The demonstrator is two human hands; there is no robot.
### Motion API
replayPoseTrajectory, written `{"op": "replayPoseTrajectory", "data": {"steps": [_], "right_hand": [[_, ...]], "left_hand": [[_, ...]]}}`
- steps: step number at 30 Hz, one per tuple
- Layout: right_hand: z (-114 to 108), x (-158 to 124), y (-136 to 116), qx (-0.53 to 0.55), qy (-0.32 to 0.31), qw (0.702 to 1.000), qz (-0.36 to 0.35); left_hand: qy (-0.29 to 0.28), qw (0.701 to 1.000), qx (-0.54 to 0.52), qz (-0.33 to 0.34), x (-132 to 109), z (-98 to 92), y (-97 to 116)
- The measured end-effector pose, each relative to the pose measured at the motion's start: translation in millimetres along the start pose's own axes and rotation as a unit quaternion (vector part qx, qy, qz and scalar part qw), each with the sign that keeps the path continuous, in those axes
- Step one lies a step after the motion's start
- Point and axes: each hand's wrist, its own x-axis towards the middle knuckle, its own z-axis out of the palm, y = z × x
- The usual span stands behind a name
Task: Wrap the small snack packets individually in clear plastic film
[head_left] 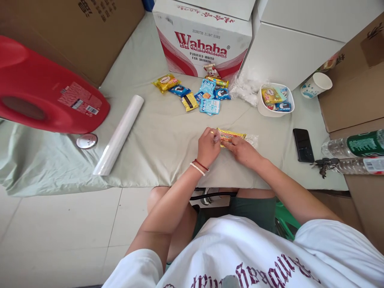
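My left hand [208, 147] and my right hand [243, 151] meet over the pale green cloth [162, 140] at the table's middle. Both are closed on a yellow snack packet [231, 136] that lies inside a clear plastic bag [252, 139]. The left fingers pinch the packet's left end; the right fingers grip it from below. Further back lies a scatter of blue and yellow snack packets [204, 98]. A white bowl [264, 109] to the right holds a few more packets.
A roll of clear film [119, 134] lies at the left beside a round metal lid [87, 141] and a red jug [45, 92]. A Wahaha carton [204, 40] stands behind. At right are a paper cup [316, 85], black phone [303, 145], keys [324, 165] and bottles [357, 145].
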Motion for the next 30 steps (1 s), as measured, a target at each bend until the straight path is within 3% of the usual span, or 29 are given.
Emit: {"op": "replayPoseTrajectory", "data": {"steps": [4,9,11,13,14,15,17,20,24,27,30], "right_hand": [[8.8,-8.9,-6.0,-0.001,0.042,0.999,0.009],[14.1,-43.1,-8.6,0.084,0.109,0.988,-0.067],[14.2,-52.5,-3.4,0.106,0.219,0.970,0.029],[14.9,-53.9,6.2,0.082,0.336,0.916,0.203],[15.8,-52.2,12.1,0.068,0.364,0.886,0.280],[16.8,-49.7,17.9,0.064,0.365,0.866,0.336],[18.6,-45.5,27.4,0.089,0.312,0.869,0.373],[15.9,-47.5,30.3,0.149,0.263,0.892,0.337],[-5.7,-49.3,17.2,0.190,0.268,0.884,0.333],[-28.2,-26.4,4.0,0.141,0.234,0.911,0.308],[-44.0,11.8,-8.6,0.035,0.148,0.944,0.294]], "left_hand": [[-0.099,0.988,0.083,0.083,-17.1,11.6,15.6],[-0.162,0.965,0.168,0.124,-27.5,13.3,16.9],[-0.171,0.956,0.193,0.137,-29.1,14.3,15.1],[-0.178,0.950,0.215,0.138,-31.0,16.8,13.9],[-0.181,0.948,0.223,0.136,-32.1,18.3,13.6],[-0.181,0.947,0.230,0.132,-33.2,19.7,13.5],[-0.179,0.947,0.236,0.126,-34.9,21.9,13.4],[-0.177,0.948,0.233,0.123,-35.7,22.8,13.7],[-0.182,0.949,0.229,0.116,-35.2,22.2,15.5],[-0.175,0.950,0.230,0.120,-36.3,22.8,16.5],[-0.164,0.949,0.234,0.135,-37.8,24.9,15.9]]}}
